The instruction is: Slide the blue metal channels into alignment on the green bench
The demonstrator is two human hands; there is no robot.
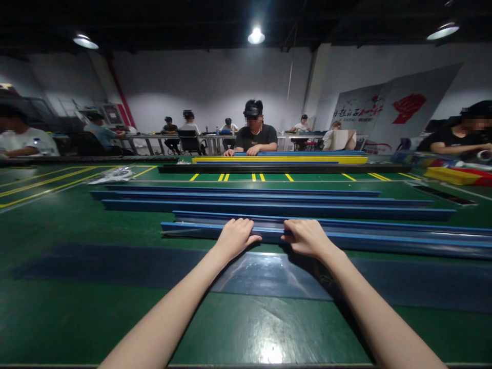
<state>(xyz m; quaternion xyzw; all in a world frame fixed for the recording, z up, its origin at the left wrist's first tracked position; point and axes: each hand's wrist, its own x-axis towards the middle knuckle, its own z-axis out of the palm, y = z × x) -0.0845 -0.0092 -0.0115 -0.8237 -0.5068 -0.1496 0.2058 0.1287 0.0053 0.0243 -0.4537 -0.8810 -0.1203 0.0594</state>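
A long blue channel strip (pixel 192 229) lies crosswise on the table in front of me, its two raised walls running left to right. My left hand (pixel 235 239) is closed over its near wall, thumb on the side facing me and fingers over the top. A short gap to the right, my right hand (pixel 306 238) grips the same wall with curled fingers; its fingertips are partly hidden. Closer to me, a flat, shiny, see-through bluish sheet (pixel 269 274) lies on the table under my forearms.
More blue channel strips (pixel 269 209) lie beyond on the green table (pixel 96 318). Farther back are a black strip (pixel 292 168) and a yellow strip (pixel 280 160), with a co-worker (pixel 257 136) behind them. A clear plastic bag (pixel 115 175) lies left, a yellow tray (pixel 449 176) right.
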